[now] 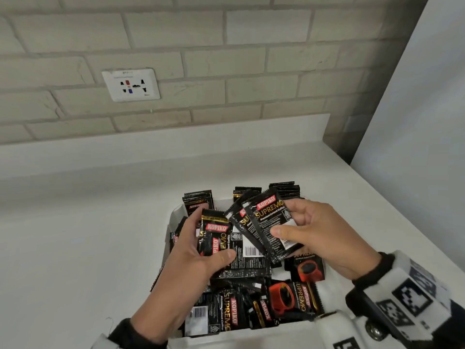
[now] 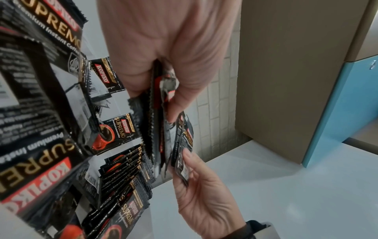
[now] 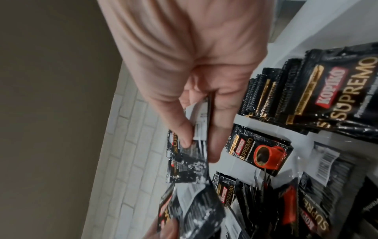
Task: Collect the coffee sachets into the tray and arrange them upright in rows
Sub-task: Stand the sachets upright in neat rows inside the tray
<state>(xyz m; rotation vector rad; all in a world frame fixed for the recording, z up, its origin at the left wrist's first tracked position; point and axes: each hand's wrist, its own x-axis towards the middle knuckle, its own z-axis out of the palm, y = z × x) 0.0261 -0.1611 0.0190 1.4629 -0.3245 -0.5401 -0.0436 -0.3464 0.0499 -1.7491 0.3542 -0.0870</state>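
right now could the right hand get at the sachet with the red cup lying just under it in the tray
Probably not yet. The right hand hovers right above that red-cup sachet with nothing covering it, but its grip is taken up pinching two sachets, so those must go first.

A tray is set on a counter before a wall, with a socket up to its left. Loose sachets are heaped in its near part, upright sachets ranged along its far edge, and two fanned handfuls held above the middle
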